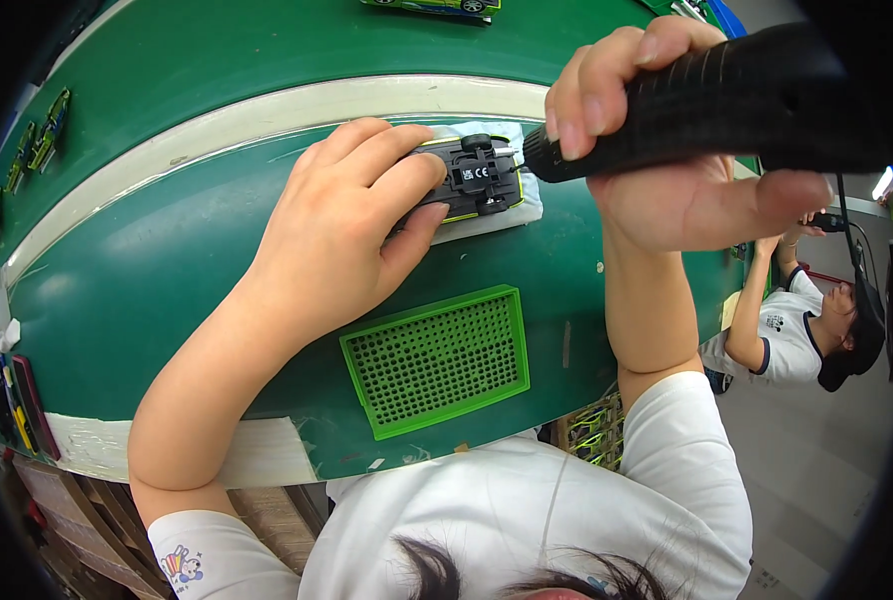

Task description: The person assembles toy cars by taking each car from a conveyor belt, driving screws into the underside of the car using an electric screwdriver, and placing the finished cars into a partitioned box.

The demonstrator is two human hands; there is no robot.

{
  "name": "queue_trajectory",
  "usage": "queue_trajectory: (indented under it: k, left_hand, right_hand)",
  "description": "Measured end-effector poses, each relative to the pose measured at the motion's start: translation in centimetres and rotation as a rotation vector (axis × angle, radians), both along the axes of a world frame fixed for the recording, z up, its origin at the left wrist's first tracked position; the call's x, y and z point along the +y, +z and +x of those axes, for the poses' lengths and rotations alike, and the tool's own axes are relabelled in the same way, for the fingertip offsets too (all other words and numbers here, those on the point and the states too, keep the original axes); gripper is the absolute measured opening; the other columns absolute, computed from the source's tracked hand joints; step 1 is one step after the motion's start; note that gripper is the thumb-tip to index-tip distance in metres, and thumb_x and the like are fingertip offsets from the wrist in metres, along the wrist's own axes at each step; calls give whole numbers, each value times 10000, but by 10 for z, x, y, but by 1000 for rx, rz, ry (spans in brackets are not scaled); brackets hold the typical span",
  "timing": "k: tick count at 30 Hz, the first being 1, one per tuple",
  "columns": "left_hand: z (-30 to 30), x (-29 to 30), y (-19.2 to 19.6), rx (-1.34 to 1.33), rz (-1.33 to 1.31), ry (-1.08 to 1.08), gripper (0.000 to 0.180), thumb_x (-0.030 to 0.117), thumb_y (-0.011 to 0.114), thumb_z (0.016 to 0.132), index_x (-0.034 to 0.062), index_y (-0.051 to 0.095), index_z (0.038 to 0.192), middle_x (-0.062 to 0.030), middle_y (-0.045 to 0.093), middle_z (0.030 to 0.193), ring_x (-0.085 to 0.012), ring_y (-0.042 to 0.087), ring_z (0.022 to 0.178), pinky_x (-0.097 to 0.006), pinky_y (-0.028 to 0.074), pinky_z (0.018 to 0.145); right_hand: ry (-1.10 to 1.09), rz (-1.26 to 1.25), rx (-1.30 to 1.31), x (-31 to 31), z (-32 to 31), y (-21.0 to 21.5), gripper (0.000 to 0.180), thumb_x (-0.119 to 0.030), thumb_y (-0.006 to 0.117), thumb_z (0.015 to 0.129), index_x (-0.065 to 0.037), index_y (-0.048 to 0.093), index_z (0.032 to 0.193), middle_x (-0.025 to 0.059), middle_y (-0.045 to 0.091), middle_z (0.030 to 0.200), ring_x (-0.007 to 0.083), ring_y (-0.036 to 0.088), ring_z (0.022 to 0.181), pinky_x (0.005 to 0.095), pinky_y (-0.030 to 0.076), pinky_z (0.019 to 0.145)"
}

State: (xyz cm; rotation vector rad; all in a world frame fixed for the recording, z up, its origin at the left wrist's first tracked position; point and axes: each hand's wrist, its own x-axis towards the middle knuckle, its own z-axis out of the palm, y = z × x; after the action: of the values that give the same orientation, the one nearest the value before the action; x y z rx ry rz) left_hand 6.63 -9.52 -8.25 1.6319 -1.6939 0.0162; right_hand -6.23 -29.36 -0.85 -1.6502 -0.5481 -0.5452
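The left hand [352,225] is covering the near half of the upturned toy car [472,178], so that end is staying out of sight, and the tip of the black power screwdriver [707,100] is disappearing where it meets the car's underside. The screwdriver's far end is running into the dark rim at the right. Another toy car [437,6] is being cut off by the top edge, and the small items [37,140] along the table [167,290]'s left edge are showing too small to tell.

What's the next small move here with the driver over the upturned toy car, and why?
Probably ease the black electric screwdriver tip onto the underside of the toy car. The left hand pins the car, chassis up, on a white pad, and the right hand holds the tool's tip at the car's edge; whether it touches is unclear.
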Motion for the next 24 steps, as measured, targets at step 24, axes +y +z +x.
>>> queue_trajectory:
  k: [24]
  left_hand:
    - [-8, -9, -17, -3, -125, 4, 174, 135, 687, 843, 36, 627, 973, -86, 652, 1025, -304, 591, 1013, -419, 486, 888]
  right_hand:
    - [-54, 201, 26, 60, -44, 23, 988, -873, 569, 689, -39, 551, 1219, 66, 538, 896, 185, 509, 755, 333, 394, 711]
